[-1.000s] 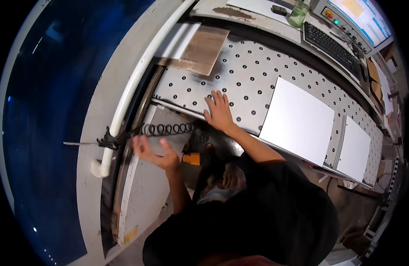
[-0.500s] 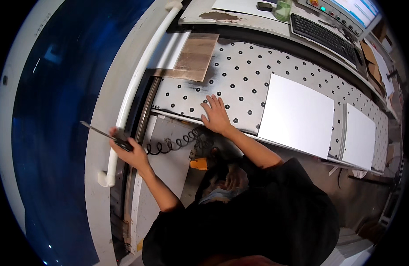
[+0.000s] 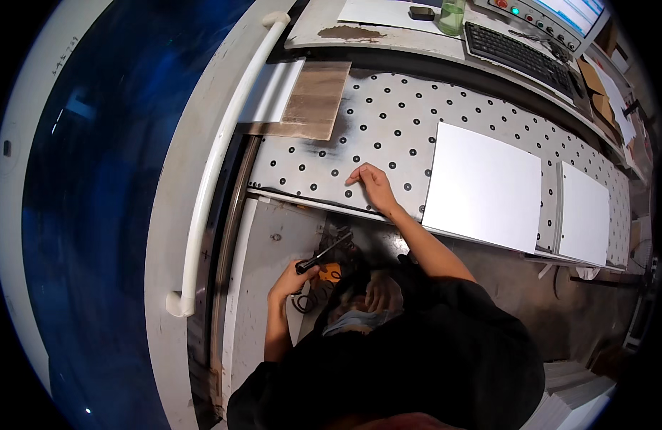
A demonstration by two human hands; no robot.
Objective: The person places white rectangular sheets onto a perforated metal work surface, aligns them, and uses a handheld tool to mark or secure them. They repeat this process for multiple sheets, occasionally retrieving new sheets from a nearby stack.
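Note:
My left hand [image 3: 295, 279] is closed around the black handle of an air blow gun [image 3: 328, 252]. The gun's thin metal nozzle points up and to the right, below the near edge of the dotted table [image 3: 324, 165]. Part of a black coiled hose [image 3: 302, 304] hangs beneath this hand. Over the table's near edge is my right hand [image 3: 374, 186], empty, its fingers loosely bent and partly apart. Whether it touches the surface is hard to tell. To its right lies a large white sheet [image 3: 481, 186].
A stack of smaller white sheets [image 3: 584, 213] lies farther right. A brown board [image 3: 315, 100] and a white strip sit at the table's far left. Along the left runs a white handrail [image 3: 215, 158]. A keyboard [image 3: 517, 61] and a green bottle [image 3: 452, 17] stand on the back shelf.
My left hand has swung the air blow gun from the handrail rightward and down toward my body. My right hand has drawn slightly right and nearer, its spread fingers now bent.

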